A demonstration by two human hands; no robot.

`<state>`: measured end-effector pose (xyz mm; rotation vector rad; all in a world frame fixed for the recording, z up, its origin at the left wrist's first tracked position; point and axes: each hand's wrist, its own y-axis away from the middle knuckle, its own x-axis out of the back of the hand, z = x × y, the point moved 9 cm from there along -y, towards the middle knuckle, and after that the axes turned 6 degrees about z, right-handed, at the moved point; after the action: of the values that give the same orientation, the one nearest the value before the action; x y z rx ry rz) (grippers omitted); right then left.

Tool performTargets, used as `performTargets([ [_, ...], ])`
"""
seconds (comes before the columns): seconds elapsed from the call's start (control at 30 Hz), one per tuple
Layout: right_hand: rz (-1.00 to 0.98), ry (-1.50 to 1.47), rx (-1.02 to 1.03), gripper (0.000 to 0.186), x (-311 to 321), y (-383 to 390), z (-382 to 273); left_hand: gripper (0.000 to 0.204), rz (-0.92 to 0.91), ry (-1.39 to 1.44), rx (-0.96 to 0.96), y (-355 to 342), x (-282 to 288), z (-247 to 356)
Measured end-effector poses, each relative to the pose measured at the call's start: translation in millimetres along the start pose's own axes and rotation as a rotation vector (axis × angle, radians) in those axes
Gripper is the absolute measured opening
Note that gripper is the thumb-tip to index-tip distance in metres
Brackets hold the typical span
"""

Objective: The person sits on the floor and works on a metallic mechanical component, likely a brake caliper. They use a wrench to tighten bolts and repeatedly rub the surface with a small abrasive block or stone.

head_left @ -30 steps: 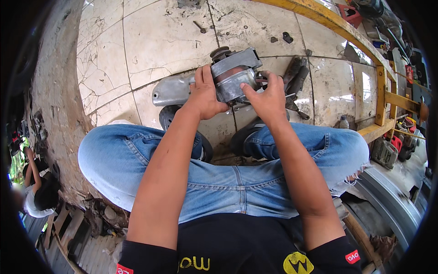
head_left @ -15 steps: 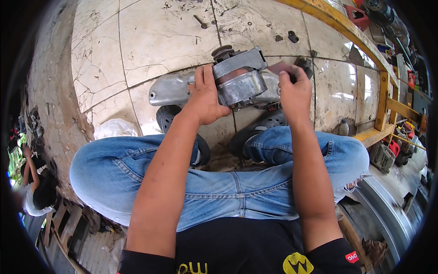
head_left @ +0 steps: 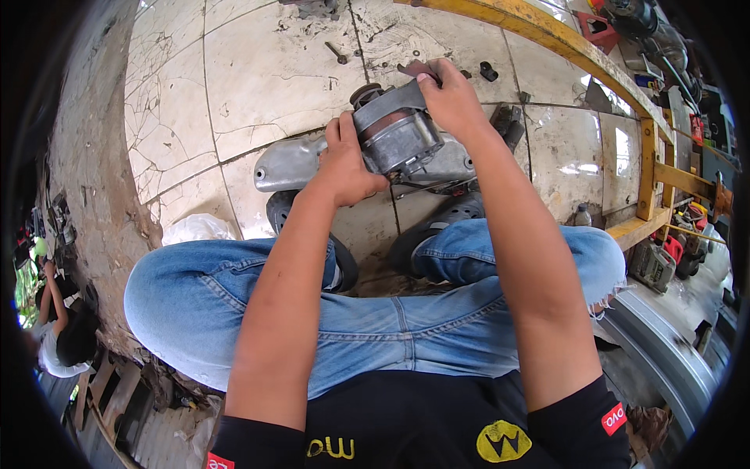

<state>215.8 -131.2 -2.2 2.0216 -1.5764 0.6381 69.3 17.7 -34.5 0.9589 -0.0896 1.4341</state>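
Observation:
A silver alternator (head_left: 402,139) with a dark pulley (head_left: 365,95) rests, tilted, on a long grey cast-metal cover (head_left: 281,166) lying on the tiles. My left hand (head_left: 346,162) is closed around the alternator's left side, fingers on top and thumb at the near end. In my right hand (head_left: 451,95) a dark reddish piece of sandpaper (head_left: 416,70) is pinched between thumb and fingers. That hand is at the alternator's far right edge; whether the paper touches the housing is hard to tell. The palm side of my left hand is hidden.
A bolt (head_left: 337,53) and small dark parts (head_left: 488,71) lie on the floor farther off. A black part (head_left: 509,125) sits right of my right hand. A yellow metal frame (head_left: 647,168) stands along the right; a small bottle (head_left: 582,215) is near its foot. Another person (head_left: 66,336) is at far left.
My right hand with the sandpaper has moved up and left, from beside the alternator to its far edge. The alternator has turned slightly under my left hand.

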Motion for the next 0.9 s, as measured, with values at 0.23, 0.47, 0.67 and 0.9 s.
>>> performTargets([
  [0.23,-0.285,0.126,0.055,0.063,-9,9,-3,0.13,0.016,-0.009,-0.06,-4,0,-5],
  [0.47,-0.814,0.44,0.324,0.072,-29,7,-41,0.128,0.04,0.015,-0.136,-7,4,-3],
  [0.67,-0.877,0.795,0.453,0.074,-48,9,-39,0.129,-0.015,0.038,-0.071,-3,6,0],
  [0.9,-0.812,0.649,0.538,0.069,-36,9,-39,0.126,0.151,0.325,-0.077,3,9,-12],
])
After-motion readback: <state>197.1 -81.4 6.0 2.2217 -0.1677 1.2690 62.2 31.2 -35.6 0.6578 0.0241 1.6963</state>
